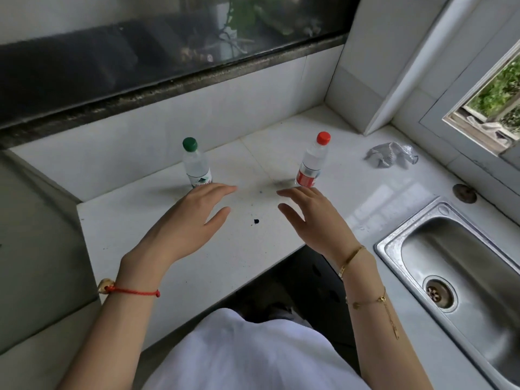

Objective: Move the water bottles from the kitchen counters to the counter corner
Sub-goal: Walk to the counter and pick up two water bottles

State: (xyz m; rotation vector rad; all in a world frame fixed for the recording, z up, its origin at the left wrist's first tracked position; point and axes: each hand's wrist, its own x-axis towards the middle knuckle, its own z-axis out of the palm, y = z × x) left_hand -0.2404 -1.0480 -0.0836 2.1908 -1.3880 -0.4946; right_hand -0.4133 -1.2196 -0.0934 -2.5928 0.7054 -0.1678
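Reaching, left hand and right hand spread, holding nothing | green bottle upright just beyond left | red bottle upright beyond right | bench

Two small clear plastic water bottles stand upright and capped on the white tiled desk, well apart from each other. The green-capped bottle on the left carries a white label with a green mark. The red-capped bottle on the right carries a red label and looks slightly tilted in this wide view. Both hold clear water.
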